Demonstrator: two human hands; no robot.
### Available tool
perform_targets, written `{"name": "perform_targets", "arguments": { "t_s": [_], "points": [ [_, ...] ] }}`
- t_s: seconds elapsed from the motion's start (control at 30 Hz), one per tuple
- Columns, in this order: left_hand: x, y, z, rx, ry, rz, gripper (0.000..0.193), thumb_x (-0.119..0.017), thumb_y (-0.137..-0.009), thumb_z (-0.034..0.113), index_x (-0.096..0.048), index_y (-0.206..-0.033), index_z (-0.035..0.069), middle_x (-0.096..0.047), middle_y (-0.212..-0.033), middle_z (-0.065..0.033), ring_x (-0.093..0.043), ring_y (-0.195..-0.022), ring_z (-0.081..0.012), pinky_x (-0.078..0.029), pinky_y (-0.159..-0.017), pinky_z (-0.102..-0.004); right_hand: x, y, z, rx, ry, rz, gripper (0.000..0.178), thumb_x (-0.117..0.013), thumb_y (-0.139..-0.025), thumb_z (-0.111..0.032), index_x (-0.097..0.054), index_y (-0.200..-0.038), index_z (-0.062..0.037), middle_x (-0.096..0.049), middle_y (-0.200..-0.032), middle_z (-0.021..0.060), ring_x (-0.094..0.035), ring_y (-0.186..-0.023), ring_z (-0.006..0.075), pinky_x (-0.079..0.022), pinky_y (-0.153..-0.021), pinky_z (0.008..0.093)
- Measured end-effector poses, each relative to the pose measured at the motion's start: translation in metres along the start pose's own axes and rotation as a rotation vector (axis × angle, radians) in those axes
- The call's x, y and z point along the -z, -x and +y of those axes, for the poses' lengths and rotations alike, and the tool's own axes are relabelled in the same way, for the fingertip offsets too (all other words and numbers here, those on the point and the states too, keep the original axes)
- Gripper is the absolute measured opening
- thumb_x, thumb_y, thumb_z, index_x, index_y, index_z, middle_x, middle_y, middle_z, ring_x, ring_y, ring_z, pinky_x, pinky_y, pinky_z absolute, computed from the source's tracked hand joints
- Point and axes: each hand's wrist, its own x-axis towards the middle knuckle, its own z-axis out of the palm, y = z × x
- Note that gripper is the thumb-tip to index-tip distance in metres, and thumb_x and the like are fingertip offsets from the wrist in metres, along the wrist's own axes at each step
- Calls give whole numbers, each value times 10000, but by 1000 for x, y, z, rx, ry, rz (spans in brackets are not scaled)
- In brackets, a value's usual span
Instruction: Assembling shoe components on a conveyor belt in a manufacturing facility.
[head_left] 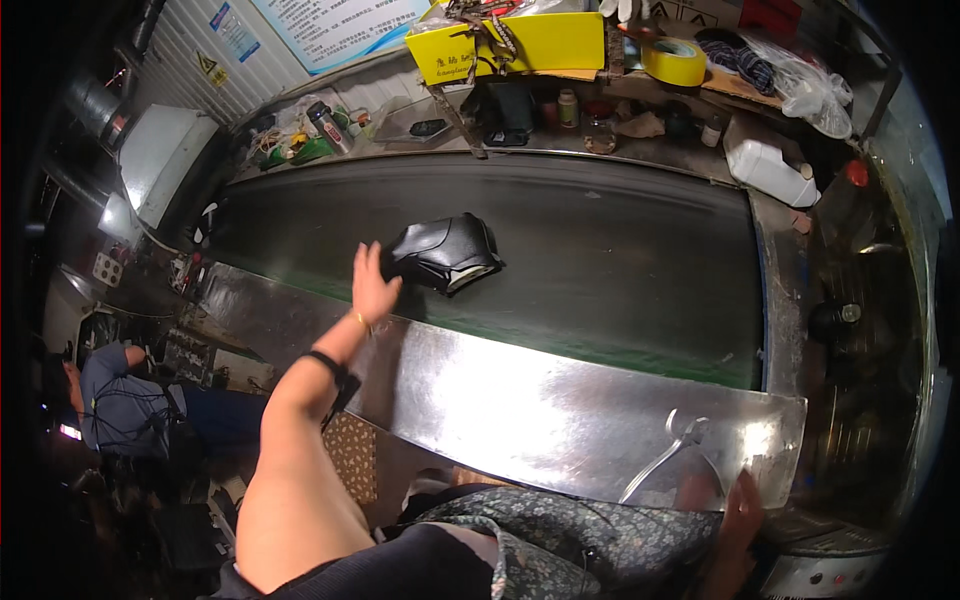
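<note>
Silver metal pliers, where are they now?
The pliers lie lower right in the head view, on the shiny metal ledge, left of the right hand.

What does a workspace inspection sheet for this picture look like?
Surface: dark belt behind a shiny metal ledge.
Job's things: black shoe-like piece on the belt; pliers-like tool on the ledge.
Clutter: yellow box, tape roll, white jug along the back.
Hands: left hand spread beside the piece, contact unclear; right hand near the ledge's right end, blurred.
Cables: cannot tell.
Surroundings: another person at left; wall posters.
</note>
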Motion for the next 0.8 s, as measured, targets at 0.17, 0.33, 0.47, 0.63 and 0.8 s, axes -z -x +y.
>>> {"name": "perform_targets", "arguments": {
  "t_s": [0.17,0.33,0.47,0.63,0.8],
  "points": [
    [-3,-75,-63,378,117,-544,907,-873,-568,307,-518,-1309,-76,-625,-1224,-238,-610,-1150,-316,-468,-993,-353,-9,143,-74,-256,-71,222,371,-557,-992,-294,-664,-1123,36,-675,-1080,207,-632,-1014,346,-501,-901,388],
    [-2,3,29,30,60,-406,907,-881,-556,408,-534,-1292,7,-641,-1179,-223,-614,-1110,-365,-478,-970,-410,-34,208,-28,-635,-950,495,408,-539,-1003,-257,-551,-1282,40,-620,-1216,204,-620,-1065,315,-513,-906,414],
    [-13,8,91,188,386,-422,733,-829,-608,224,-543,-1243,-4,-665,-1090,-226,-646,-1034,-361,-509,-913,-420,-36,135,-87,-459,-717,336,370,-505,-1009,-134,-492,-1309,83,-614,-1198,209,-612,-1054,271,-519,-905,349],
    [43,62,150,421,1587,-971,428,-748,-721,174,-643,-1079,-35,-691,-938,-169,-690,-835,-269,-553,-763,-415,-19,71,-139,-224,-379,-34,384,-504,-1011,-185,-507,-1310,55,-614,-1229,184,-593,-1111,296,-494,-932,374],
    [90,187,207,589,2315,-1882,500,-672,-824,283,-587,-1241,20,-674,-1085,-173,-670,-939,-313,-546,-855,-436,-8,43,-175,184,-589,132,605,-583,-955,-218,-345,-1465,4,-491,-1409,174,-515,-1244,300,-405,-1052,371]
  ]
}}
